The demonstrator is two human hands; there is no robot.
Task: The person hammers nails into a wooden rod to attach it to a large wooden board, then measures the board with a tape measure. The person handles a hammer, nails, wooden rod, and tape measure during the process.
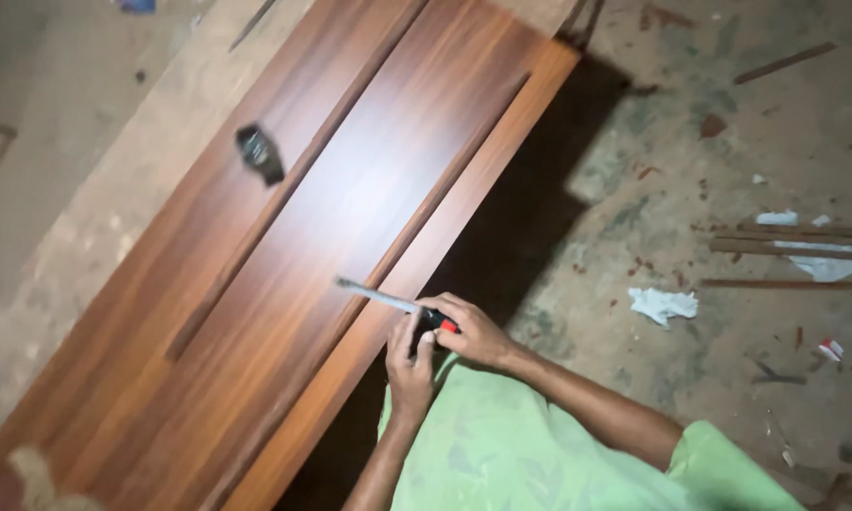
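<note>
In the head view, a tape measure [432, 319] with a black and red case is held at the lower middle of the frame, at the right edge of a long brown wooden board [350, 203]. The case is gripped by the right hand [473, 331], fingers curled over it, and is also pinched from below by the left hand [410, 364]. The metal blade [374, 294] is drawn out toward the upper left, its long axis lying across the board. The board itself runs from lower left to upper right. A small dark object [259, 153] lies on the board at upper left. Crumpled white paper [663, 304] is seen on the floor [729, 142] at right. No containers are seen.
</note>
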